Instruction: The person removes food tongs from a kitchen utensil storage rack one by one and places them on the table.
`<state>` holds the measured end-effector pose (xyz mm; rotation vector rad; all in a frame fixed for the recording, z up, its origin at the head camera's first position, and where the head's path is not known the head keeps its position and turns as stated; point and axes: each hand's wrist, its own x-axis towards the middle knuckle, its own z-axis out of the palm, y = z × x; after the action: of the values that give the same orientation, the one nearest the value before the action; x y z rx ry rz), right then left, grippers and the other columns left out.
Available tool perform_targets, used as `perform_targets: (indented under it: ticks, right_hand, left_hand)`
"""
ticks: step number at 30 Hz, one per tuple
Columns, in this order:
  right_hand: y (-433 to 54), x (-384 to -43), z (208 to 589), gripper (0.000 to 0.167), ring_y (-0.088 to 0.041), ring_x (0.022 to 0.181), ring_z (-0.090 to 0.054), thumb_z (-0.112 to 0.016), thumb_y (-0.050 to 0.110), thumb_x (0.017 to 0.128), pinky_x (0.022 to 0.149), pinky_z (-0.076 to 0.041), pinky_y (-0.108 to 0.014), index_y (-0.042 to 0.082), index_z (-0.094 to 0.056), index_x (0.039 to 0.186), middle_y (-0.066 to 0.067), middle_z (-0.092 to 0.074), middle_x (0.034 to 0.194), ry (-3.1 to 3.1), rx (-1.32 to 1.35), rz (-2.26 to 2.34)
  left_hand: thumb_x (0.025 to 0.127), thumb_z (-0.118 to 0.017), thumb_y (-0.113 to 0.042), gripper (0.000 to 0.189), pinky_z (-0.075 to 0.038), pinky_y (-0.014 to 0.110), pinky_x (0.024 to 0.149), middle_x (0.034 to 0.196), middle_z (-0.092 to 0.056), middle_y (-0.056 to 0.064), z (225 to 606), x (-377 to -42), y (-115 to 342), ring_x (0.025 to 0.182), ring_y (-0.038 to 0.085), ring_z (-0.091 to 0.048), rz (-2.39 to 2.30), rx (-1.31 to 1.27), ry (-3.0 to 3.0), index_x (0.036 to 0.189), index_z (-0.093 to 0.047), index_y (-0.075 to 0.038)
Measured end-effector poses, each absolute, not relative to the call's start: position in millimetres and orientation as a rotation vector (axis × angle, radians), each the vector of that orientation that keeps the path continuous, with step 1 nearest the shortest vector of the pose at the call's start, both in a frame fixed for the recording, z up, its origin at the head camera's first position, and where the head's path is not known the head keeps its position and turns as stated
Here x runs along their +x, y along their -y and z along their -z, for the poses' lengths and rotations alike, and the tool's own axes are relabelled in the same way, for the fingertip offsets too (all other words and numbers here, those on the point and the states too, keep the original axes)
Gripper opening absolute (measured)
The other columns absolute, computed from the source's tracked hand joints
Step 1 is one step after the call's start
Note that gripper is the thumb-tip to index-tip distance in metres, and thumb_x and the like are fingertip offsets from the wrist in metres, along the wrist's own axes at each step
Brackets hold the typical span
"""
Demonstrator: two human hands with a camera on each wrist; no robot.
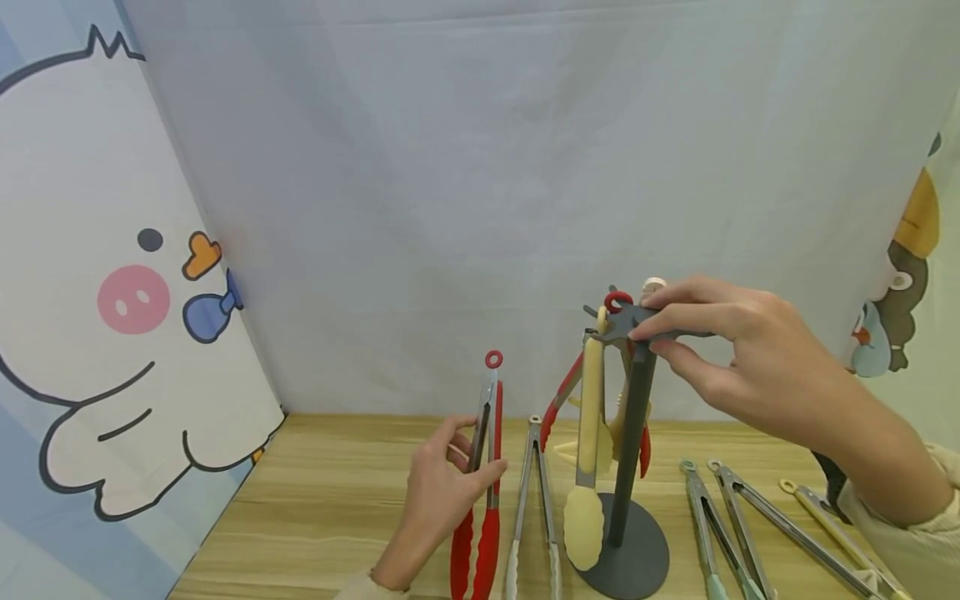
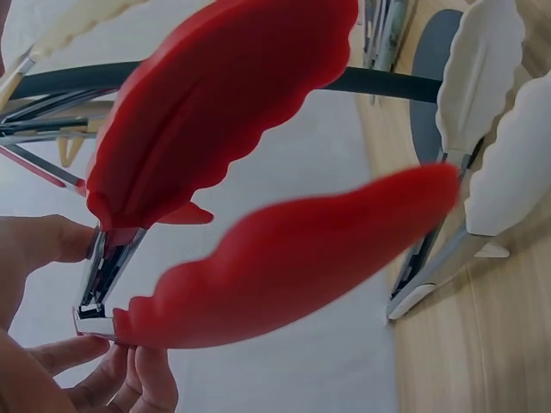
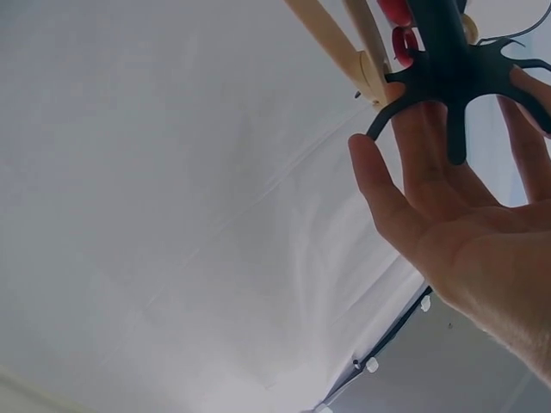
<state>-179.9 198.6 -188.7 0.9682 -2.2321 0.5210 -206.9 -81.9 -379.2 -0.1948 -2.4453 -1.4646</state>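
Note:
My left hand (image 1: pixel 442 483) holds red-tipped tongs (image 1: pixel 487 533) between thumb and fingers, hanging ring up just left of the stand. In the left wrist view the two scalloped red heads (image 2: pixel 284 267) are spread apart. My right hand (image 1: pixel 757 358) grips the hooked top of a dark grey utensil stand (image 1: pixel 632 450), fingers above and thumb lower. The right wrist view shows its fingers spread about the curved hooks (image 3: pixel 456 129). Cream tongs (image 1: pixel 585 521) hang from a hook on the near left side. Another red utensil (image 1: pixel 565 390) hangs behind them.
White-tipped tongs (image 1: pixel 534 492) lie on the wooden table (image 1: pixel 300 508) between the red tongs and the stand's round base (image 1: pixel 641 567). Right of the base lie green-tipped tongs (image 1: pixel 702 517), steel tongs (image 1: pixel 780 521) and yellow-ringed tongs (image 1: pixel 843 537). A pale cloth (image 1: pixel 450 167) hangs behind.

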Motion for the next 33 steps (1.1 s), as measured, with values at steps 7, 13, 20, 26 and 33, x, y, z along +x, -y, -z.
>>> perform_targets:
  ticks: [7,13,20,26,33]
  right_hand:
    - [-199,-180,190,0.030,-0.023,0.107,-0.061,-0.073,-0.003,0.074,0.075,-0.041,-0.016,0.021,-0.075,0.091,0.004,-0.064,0.109,2.223,0.986,-0.547]
    - [-199,-181,190,0.031,-0.024,0.109,-0.060,-0.073,-0.004,0.074,0.078,-0.041,-0.014,0.021,-0.074,0.092,0.003,-0.063,0.111,2.220,1.004,-0.565]
    - [-200,-181,190,0.031,-0.023,0.109,-0.060,-0.074,-0.004,0.073,0.077,-0.041,-0.012,0.021,-0.075,0.092,0.004,-0.063,0.110,2.211,1.010,-0.571]
    - [-200,-180,189,0.031,-0.020,0.109,-0.060,-0.073,-0.006,0.073,0.078,-0.041,-0.011,0.020,-0.075,0.091,0.005,-0.063,0.110,2.208,1.014,-0.571]
    - [-199,-181,189,0.031,-0.019,0.109,-0.060,-0.073,-0.006,0.073,0.079,-0.041,-0.011,0.019,-0.075,0.091,0.005,-0.063,0.110,2.201,1.024,-0.581]
  left_hand:
    - [0.071,-0.082,-0.023,0.050,-0.045,0.030,0.047,0.079,-0.057,0.004,391,-215,82,0.060,0.014,-0.054,1.474,-0.157,2.469,0.115,-0.060,-0.014]
    - [0.069,-0.082,-0.023,0.050,-0.045,0.031,0.047,0.078,-0.057,0.004,401,-220,82,0.060,0.014,-0.055,1.468,-0.088,2.481,0.114,-0.061,-0.013]
    - [0.068,-0.082,-0.023,0.051,-0.045,0.031,0.047,0.077,-0.056,0.003,411,-226,82,0.061,0.012,-0.056,1.451,-0.058,2.508,0.114,-0.061,-0.013]
    - [0.068,-0.081,-0.022,0.052,-0.045,0.030,0.046,0.075,-0.056,0.003,419,-230,83,0.059,0.011,-0.056,1.440,-0.012,2.518,0.115,-0.062,-0.012]
    - [0.068,-0.081,-0.021,0.054,-0.045,0.030,0.046,0.076,-0.056,0.002,423,-233,82,0.061,0.012,-0.055,1.415,0.021,2.548,0.116,-0.061,-0.010]
